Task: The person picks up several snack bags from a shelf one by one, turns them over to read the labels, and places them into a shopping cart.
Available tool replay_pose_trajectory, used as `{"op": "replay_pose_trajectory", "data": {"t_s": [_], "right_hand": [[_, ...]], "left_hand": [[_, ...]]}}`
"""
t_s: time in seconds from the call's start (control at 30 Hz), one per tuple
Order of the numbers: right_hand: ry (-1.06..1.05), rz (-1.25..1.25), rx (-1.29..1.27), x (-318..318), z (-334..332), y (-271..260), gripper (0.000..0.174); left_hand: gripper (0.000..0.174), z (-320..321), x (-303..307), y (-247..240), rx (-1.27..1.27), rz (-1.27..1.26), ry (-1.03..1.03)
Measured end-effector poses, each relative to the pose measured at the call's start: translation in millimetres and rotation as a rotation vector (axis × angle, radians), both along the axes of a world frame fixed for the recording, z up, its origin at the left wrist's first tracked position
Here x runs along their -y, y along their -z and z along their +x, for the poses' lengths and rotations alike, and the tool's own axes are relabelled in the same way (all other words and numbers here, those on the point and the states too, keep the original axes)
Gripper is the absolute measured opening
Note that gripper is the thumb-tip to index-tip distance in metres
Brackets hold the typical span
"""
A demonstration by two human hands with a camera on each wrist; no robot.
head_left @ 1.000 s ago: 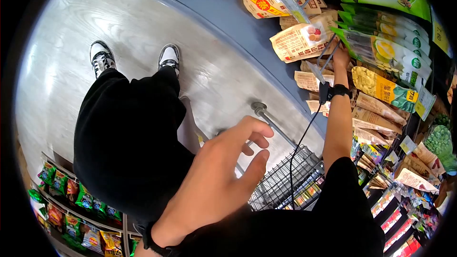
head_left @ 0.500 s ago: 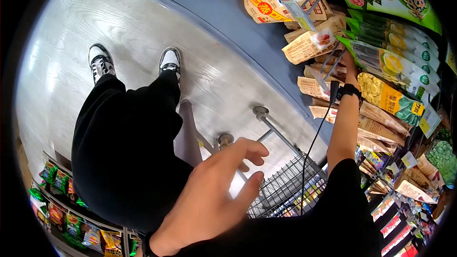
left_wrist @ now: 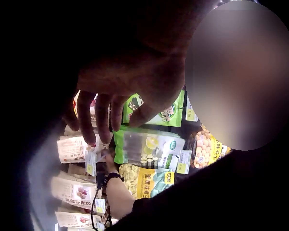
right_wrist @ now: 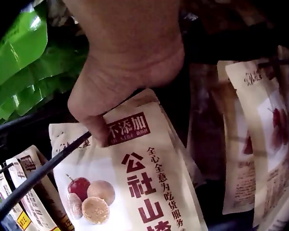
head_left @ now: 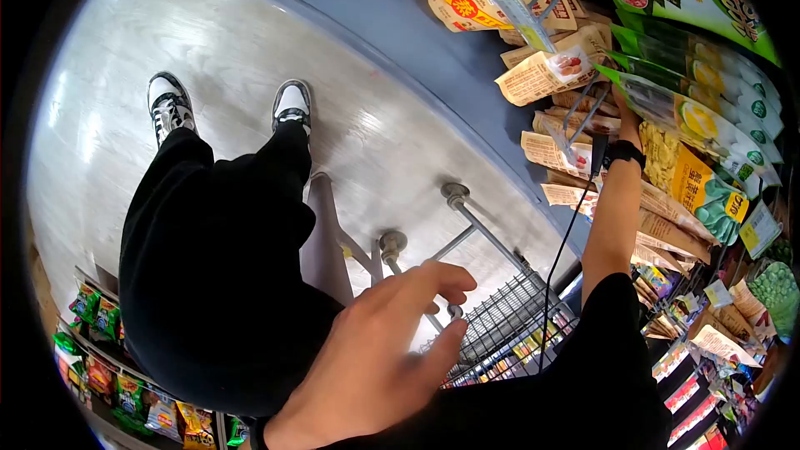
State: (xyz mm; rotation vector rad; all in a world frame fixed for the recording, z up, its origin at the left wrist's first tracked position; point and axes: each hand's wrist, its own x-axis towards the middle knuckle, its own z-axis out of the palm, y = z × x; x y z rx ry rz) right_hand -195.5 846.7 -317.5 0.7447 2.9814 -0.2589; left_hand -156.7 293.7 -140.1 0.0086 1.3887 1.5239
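Note:
In the right wrist view, my right hand (right_wrist: 130, 72) grips the top of a tan paper snack pouch (right_wrist: 118, 166) printed with round red and brown fruit, the thumb across its front. The other fingers are hidden behind the pouch. From the head view, this right hand (head_left: 628, 123) reaches in among the hanging bags, mostly covered by green snack bags (head_left: 696, 117). My left hand (head_left: 375, 350) hovers in front of my body with loosely bent fingers, holding nothing. The left wrist view shows that left hand (left_wrist: 130, 82) from below, fingers spread.
Metal display hooks (right_wrist: 43, 171) stick out past the pouches. More tan pouches (right_wrist: 245, 139) hang beside the gripped one. A yellow snack bag (head_left: 687, 187) hangs near my right wrist. A wire shopping cart (head_left: 508, 312) stands below my arms. Shelves of chip bags (head_left: 129, 392) are at lower left.
My right hand and forearm have shifted right in the head view, deeper behind the green bags. My left hand has dropped slightly, its fingers still loosely bent.

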Motion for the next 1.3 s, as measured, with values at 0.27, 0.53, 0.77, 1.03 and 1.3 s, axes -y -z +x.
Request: {"op": "replay_pose_trajectory", "data": {"t_s": [0.27, 0.53, 0.77, 1.03, 1.3], "right_hand": [[-0.019, 0.032, -0.023, -6, 1, 3, 0.056], [-0.020, 0.063, -0.041, -4, 6, 8, 0.057], [-0.046, 0.117, -0.047, 2, -4, 23, 0.058], [-0.136, 0.278, -0.119, 42, 4, 17, 0.054], [0.127, -0.467, -0.219, 66, 26, 18, 0.032]], "left_hand": [[0.025, 0, 2, 4, -0.041, -0.005, -0.054], [0.024, 3, -1, 4, -0.119, -0.006, -0.058], [0.023, 5, 3, 3, -0.148, 0.042, -0.078], [0.017, 9, 0, 0, -0.114, 0.060, -0.090], [0.019, 20, 1, 7, -0.214, 0.108, -0.116]]}}
